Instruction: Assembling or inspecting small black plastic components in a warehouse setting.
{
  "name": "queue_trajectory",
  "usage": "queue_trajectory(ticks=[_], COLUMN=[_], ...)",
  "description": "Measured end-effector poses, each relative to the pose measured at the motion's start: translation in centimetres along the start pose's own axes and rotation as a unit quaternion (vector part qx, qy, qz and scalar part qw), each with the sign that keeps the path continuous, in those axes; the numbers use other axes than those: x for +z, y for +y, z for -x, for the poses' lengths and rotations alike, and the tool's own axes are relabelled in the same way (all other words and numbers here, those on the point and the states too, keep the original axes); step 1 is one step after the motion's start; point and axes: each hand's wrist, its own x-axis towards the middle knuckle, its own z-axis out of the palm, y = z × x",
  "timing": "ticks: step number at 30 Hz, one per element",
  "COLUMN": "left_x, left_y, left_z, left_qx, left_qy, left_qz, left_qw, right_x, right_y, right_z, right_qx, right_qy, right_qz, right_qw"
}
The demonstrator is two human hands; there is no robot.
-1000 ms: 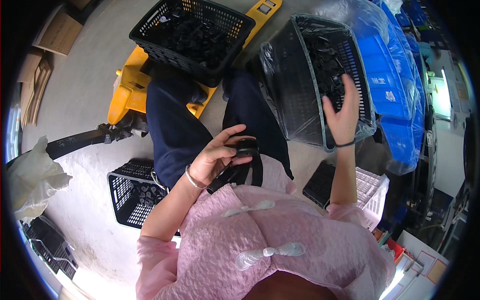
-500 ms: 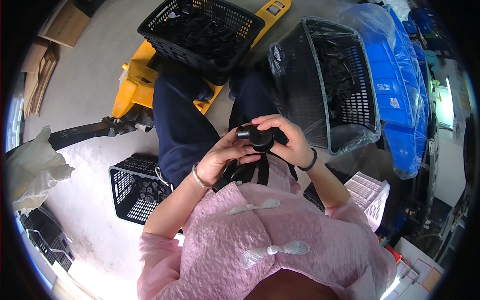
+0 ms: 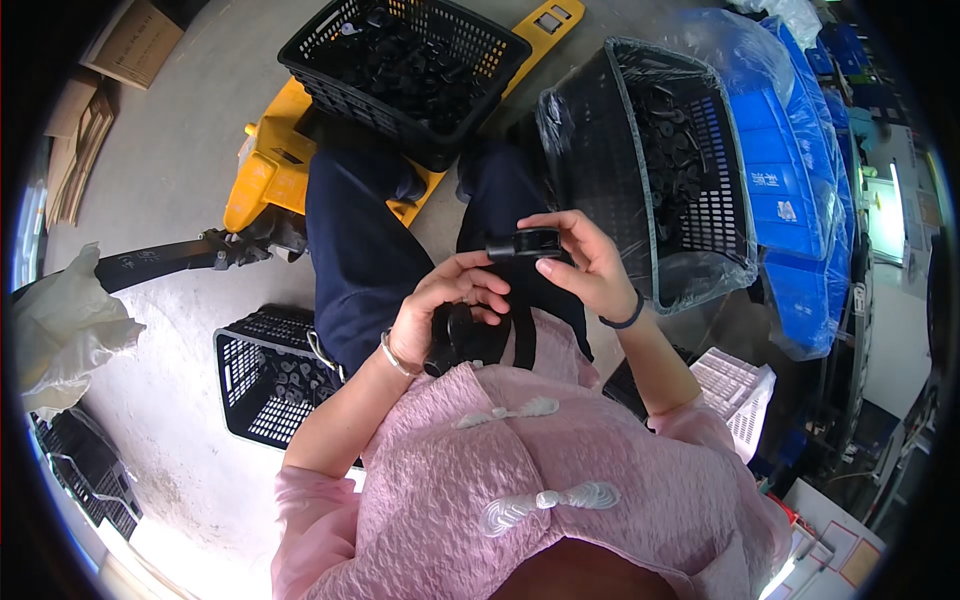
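Observation:
My right hand (image 3: 585, 265) pinches a small black part (image 3: 527, 244) with a rounded body and a short stem, holding it level above my lap. My left hand (image 3: 450, 305) is just to its left, fingers loosely bent and apart. The upper fingertip of that hand comes close to the stem's end; whether they touch I cannot tell. Below the left fingers a dark rounded thing (image 3: 462, 335) lies against my lap, partly covered, beside a black strap (image 3: 525, 335).
Ahead, a black crate (image 3: 425, 135) of black parts sits on a yellow pallet jack (image 3: 275, 175). A plastic-lined black crate (image 3: 610, 190) with similar parts stands right, beside blue bins (image 3: 785, 200). Another black crate (image 3: 235, 385) holds grey parts at left. A white basket (image 3: 745, 400) is near my right elbow.
Both hands held the black part before; now it is in my right hand, turned level and raised slightly away from me. My left hand has drawn back a little and its fingers have loosened.

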Motion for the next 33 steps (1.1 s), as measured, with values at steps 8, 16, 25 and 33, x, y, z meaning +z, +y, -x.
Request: queue_trajectory(ticks=[8, 16, 25, 33], left_x=[0.2, 0.2, 0.2, 0.0], left_y=[-0.1, -0.2, 0.9, -0.2], left_z=[-0.3, -0.9, -1.0, -0.9], left_qx=[0.106, 0.056, 0.011, 0.049], left_qy=[0.081, 0.075, 0.043, 0.077], left_qz=[-0.162, -0.05, 0.041, -0.036], left_qw=[0.978, 0.994, 0.998, 0.995], right_x=[-0.2, 0.6, 0.5, 1.2], right_y=[-1.8, -1.5, -1.3, -1.4], right_z=[-0.5, -1.5, -1.1, -0.8], right_qx=[-0.073, 0.066, -0.058, -0.166], right_qy=[0.013, -0.065, -0.029, 0.004], right_qz=[0.287, 0.128, 0.268, 0.4], right_qw=[0.955, 0.987, 0.961, 0.901])
